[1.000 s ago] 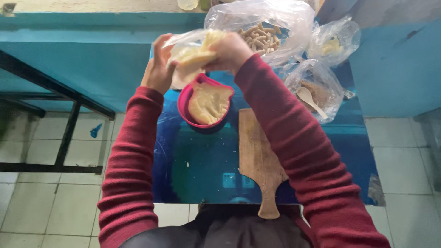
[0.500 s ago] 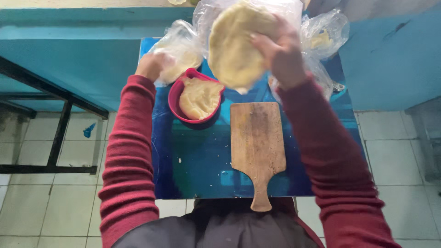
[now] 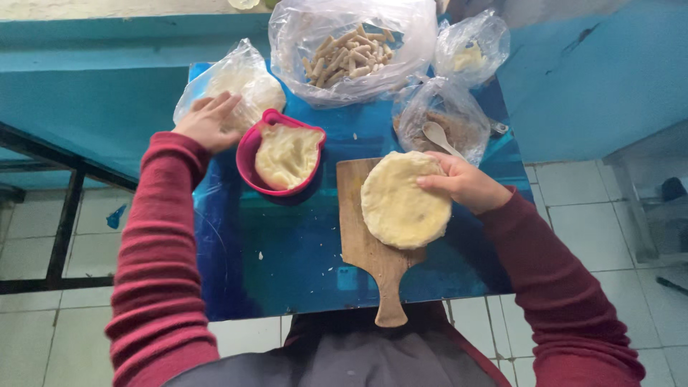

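Note:
A pale round flat piece of dough (image 3: 401, 204) lies on the wooden paddle board (image 3: 355, 236) on the small blue table (image 3: 272, 265). My right hand (image 3: 466, 183) rests on the dough's right edge, fingers gripping it. My left hand (image 3: 208, 122) lies with spread fingers on a clear plastic bag of pale dough (image 3: 240, 82) at the table's back left. Between my hands sits a pink bowl (image 3: 247, 158) holding more dough.
At the back stand a large clear bag of small stick-shaped pieces (image 3: 351, 50), a small bag with pale contents (image 3: 469, 50) and a bag of brown filling with a white spoon (image 3: 437, 132). Tiled floor surrounds the table; a dark metal frame (image 3: 64, 222) is at left.
My right hand brought the round dough down from in front of the bags onto the wooden board. My left hand stayed on the left bag.

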`<act>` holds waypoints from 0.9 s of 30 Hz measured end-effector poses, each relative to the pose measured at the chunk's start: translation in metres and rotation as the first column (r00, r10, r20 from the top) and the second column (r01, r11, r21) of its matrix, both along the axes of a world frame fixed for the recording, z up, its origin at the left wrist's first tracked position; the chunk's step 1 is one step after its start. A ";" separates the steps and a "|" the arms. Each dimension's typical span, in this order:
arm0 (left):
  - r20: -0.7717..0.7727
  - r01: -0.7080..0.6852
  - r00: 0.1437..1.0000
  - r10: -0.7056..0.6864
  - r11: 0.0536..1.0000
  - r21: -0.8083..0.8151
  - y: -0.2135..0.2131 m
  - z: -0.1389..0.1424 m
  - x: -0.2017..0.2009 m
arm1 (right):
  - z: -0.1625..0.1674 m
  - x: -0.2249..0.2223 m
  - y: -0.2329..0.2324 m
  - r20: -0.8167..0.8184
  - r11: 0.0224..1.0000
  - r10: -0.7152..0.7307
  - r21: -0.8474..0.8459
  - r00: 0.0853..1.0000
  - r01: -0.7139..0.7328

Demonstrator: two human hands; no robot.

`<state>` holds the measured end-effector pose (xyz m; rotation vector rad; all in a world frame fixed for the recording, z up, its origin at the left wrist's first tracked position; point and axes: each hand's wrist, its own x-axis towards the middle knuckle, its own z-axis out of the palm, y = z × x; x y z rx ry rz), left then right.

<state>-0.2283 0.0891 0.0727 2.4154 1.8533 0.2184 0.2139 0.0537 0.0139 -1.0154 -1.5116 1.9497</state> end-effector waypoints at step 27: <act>0.358 -0.680 0.719 0.595 0.496 0.540 0.008 -0.007 0.003 | -0.004 -0.020 -0.013 -0.089 0.998 0.030 0.059 0.996 -0.025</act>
